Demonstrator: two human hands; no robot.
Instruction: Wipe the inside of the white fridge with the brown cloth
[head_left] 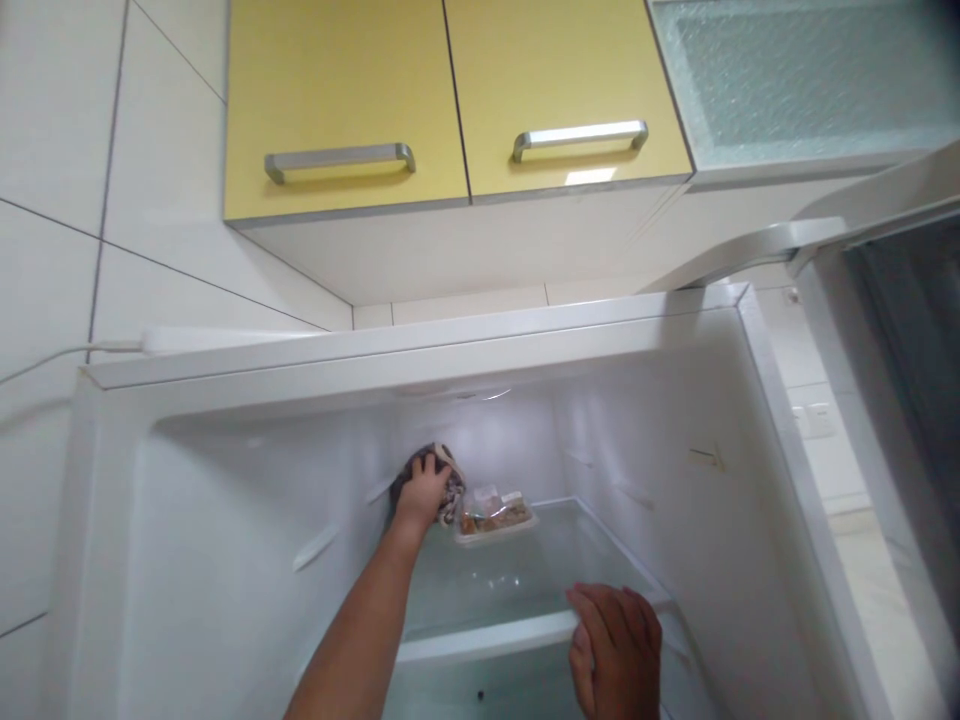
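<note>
My left hand (424, 492) reaches deep into the open fridge and presses a dark, patterned cloth (450, 497) against the inside near the left back corner. Its fingers are bent over the cloth, which is bunched up. Beside the cloth, on the glass shelf (517, 570), sits a clear-wrapped food tray (495, 517) with labels on top. At the shelf's white front edge is my right hand (616, 645), its fingers curled over the edge towards the right side. The thumb is partly below the edge.
The fridge's white side walls (225, 520) carry shelf ridges. Its door (885, 420) stands open on the right. Yellow cabinets (345, 90) with metal handles hang above, and a white tiled wall (52, 270) is at left. A lower shelf lies under the glass one.
</note>
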